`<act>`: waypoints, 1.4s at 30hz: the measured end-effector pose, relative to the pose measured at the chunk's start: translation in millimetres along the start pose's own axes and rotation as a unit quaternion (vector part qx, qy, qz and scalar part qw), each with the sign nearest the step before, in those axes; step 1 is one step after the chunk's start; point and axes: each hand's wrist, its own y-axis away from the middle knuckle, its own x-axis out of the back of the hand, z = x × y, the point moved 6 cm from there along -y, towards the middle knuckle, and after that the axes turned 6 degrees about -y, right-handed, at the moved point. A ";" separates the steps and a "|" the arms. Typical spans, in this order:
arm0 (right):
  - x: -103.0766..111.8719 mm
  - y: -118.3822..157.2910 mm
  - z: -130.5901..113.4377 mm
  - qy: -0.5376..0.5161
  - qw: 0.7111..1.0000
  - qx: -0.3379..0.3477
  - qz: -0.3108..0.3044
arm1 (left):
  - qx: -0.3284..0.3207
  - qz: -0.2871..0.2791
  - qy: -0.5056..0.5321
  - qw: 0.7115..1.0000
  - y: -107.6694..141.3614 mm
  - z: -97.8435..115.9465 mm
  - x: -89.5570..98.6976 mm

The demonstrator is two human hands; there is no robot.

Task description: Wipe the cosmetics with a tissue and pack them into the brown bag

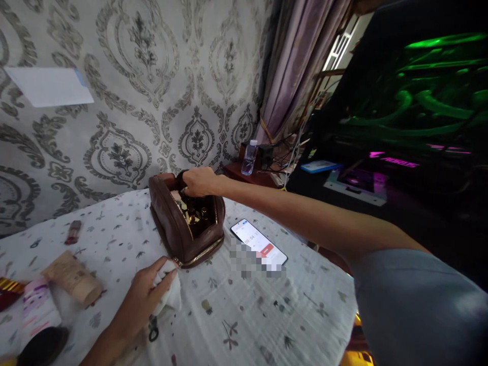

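Observation:
A brown leather bag [168, 216] stands unzipped on the patterned cloth, with several small items inside, some gold-coloured. My right hand [200, 182] is at the bag's far rim, its fingers curled over the edge and partly hidden; what they grip cannot be made out. Near the bag's front corner, my left hand [147, 287] is closed around a crumpled white tissue [171, 292], close to the zipper end. A phone [259, 244] with its screen lit lies right of the bag.
Left on the cloth [213, 325] lie a beige tube [72, 277], a white-and-purple tube [40, 305], a dark round object [43, 348] and a small reddish item [73, 232]. Behind stand a clear bottle [249, 158] and a patterned wall [152, 122]. A glowing computer case is right.

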 end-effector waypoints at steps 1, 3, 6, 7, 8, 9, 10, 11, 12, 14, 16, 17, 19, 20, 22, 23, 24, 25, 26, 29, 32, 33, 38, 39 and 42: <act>0.1 -0.4 1.5 0.001 1.000 -0.006 0.006 | -0.005 -0.004 -0.008 1.000 -0.1 1.1 -0.8; 0.3 -0.9 3.5 0.006 1.000 -0.017 0.015 | -0.017 -0.008 -0.023 1.000 0.0 4.2 -1.7; 0.4 -0.3 3.5 0.012 0.999 -0.024 0.019 | -0.025 -0.014 -0.038 0.999 0.5 8.0 -3.4; 0.7 0.2 3.2 0.012 0.999 -0.025 0.020 | -0.026 -0.015 -0.041 0.999 0.6 8.9 -4.0; 1.0 0.7 3.0 0.011 0.999 -0.026 0.023 | -0.026 -0.017 -0.045 0.999 0.6 9.8 -4.5; 1.4 1.1 2.9 0.010 0.999 -0.028 0.027 | -0.025 -0.018 -0.047 0.998 0.6 10.4 -4.9; 1.5 1.3 3.2 0.009 0.999 -0.031 0.030 | -0.025 -0.018 -0.047 0.998 0.6 11.0 -5.1; 1.2 1.3 3.6 0.008 0.999 -0.034 0.033 | -0.024 -0.019 -0.046 0.998 0.4 11.4 -5.2; 0.6 1.1 3.9 0.010 0.999 -0.034 0.034 | -0.024 -0.020 -0.044 0.999 0.3 11.6 -5.4; -1.4 0.0 4.0 0.019 0.999 -0.028 0.033 | -0.026 -0.021 -0.043 0.999 -0.1 11.5 -5.5; -3.4 -1.2 3.5 0.032 0.999 -0.017 0.034 | -0.031 -0.017 -0.045 0.998 -0.5 10.5 -5.5; -4.4 -1.9 3.1 0.038 0.999 -0.013 0.034 | -0.033 -0.016 -0.047 0.998 -0.6 9.7 -5.7; -5.7 -2.9 2.4 0.047 0.998 -0.010 0.032 | -0.036 -0.012 -0.051 0.998 -0.5 8.1 -6.1; -5.9 -3.2 2.0 0.050 0.998 -0.011 0.031 | -0.037 -0.011 -0.054 0.998 -0.3 7.5 -6.4; -5.6 -3.5 1.1 0.051 0.998 -0.013 0.030 | -0.038 -0.010 -0.057 0.998 0.1 7.3 -6.9; -5.2 -3.3 0.7 0.051 0.998 -0.013 0.029 | -0.039 -0.010 -0.057 0.998 0.3 7.7 -6.9; -4.8 -3.0 0.6 0.050 0.998 -0.014 0.027 | -0.039 -0.011 -0.057 0.998 0.4 8.3 -6.8; -4.2 -2.6 0.5 0.048 0.998 -0.013 0.027 | -0.040 -0.011 -0.057 0.998 0.4 9.2 -6.6; -3.4 -2.1 0.6 0.046 0.998 -0.012 0.029 | -0.041 -0.011 -0.057 0.997 0.3 10.1 -6.3; -0.8 -1.0 2.5 0.038 0.998 -0.005 0.041 | -0.045 -0.013 -0.060 0.997 -0.1 11.5 -5.6; 3.3 0.5 6.4 0.028 0.998 -0.009 0.061 | -0.053 -0.006 -0.062 0.997 0.2 9.8 -5.3; 5.8 1.9 8.0 0.025 0.997 -0.013 0.069 | -0.056 -0.001 -0.063 0.996 0.3 8.8 -5.0; 22.5 25.2 6.6 0.015 0.994 -0.033 0.103 | -0.064 -0.009 -0.063 0.996 -1.4 2.6 -6.9; 24.7 33.3 2.2 0.012 0.994 -0.026 0.107 | -0.066 -0.013 -0.064 0.996 -1.6 2.1 -7.2; 23.0 61.6 -21.3 -0.025 0.991 0.037 0.123 | -0.081 -0.017 -0.081 0.993 1.9 3.5 -6.6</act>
